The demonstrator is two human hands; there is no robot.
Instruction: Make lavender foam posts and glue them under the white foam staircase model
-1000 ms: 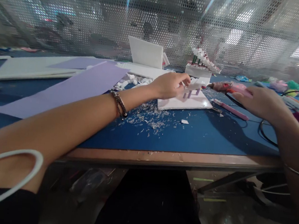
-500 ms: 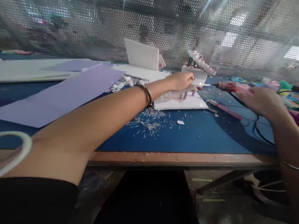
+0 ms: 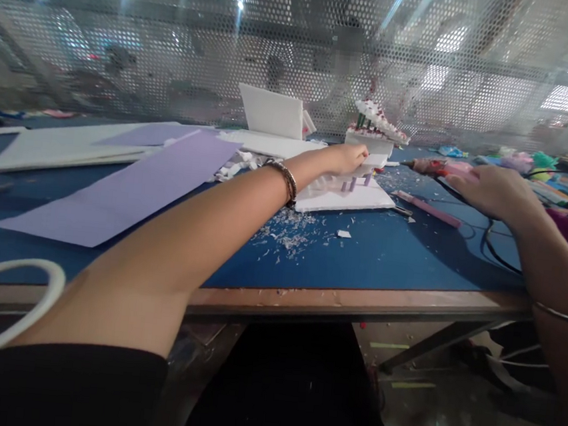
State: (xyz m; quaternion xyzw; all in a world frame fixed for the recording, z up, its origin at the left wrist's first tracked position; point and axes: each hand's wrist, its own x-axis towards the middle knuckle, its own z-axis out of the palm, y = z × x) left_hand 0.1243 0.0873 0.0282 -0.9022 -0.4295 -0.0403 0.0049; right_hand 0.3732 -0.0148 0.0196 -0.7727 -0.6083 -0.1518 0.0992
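My left hand (image 3: 348, 159) reaches far across the blue table (image 3: 385, 249), its fingers closed on the white top piece (image 3: 377, 160) of a small foam model. That piece stands on short purple posts (image 3: 353, 183) over a white foam base (image 3: 346, 197). My right hand (image 3: 492, 189) lies to the right, curled over a pink glue gun (image 3: 436, 166) whose nozzle points left toward the model. A pink stick (image 3: 428, 209) lies on the table between the base and my right hand.
A purple sheet (image 3: 136, 185) and white foam boards (image 3: 64, 145) lie at left. An upright white foam piece (image 3: 271, 111) and a second small model (image 3: 375, 125) stand at the back by a perforated screen. White shavings (image 3: 287, 230) litter the middle. Black cable (image 3: 492, 243) and colourful clutter sit at right.
My left hand has slid further right and back along the model's top piece. My right hand has stayed on the glue gun. The camera view has shifted slightly.
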